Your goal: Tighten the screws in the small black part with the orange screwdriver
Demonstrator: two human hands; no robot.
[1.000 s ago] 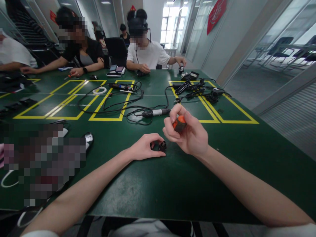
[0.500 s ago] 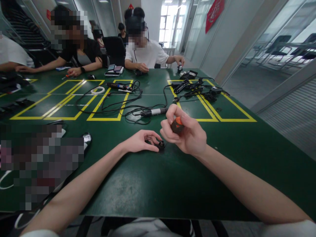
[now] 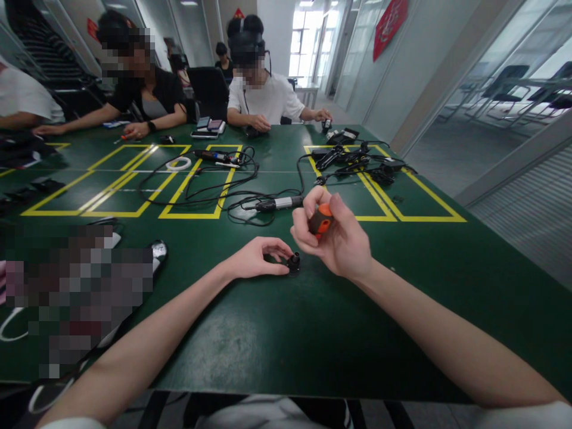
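A small black part (image 3: 294, 263) stands on the green worktop (image 3: 277, 339) just below the middle of the frame, its short neck pointing up. The left hand (image 3: 254, 257) steadies it, thumb and fingers arched and pressed to its left side. Right above it, the right hand (image 3: 335, 238) has its grip wrapped round an orange-and-black screwdriver handle (image 3: 320, 220), thumb and forefinger pinching the cap. The shaft and tip are hidden behind the fingers, so whether the tip sits in the part cannot be told.

As a judgement, the work is mid-way: the part is held in place and the tool is lined up over it, but nothing shows a screw seated or removed, and the part is in one piece.

Further up the frame, a silver-and-black tool (image 3: 277, 204) lies among looping black cables (image 3: 201, 193), with yellow tape rectangles (image 3: 187, 185) marked on the worktop. Other people sit along the far edge, at upper left and centre.
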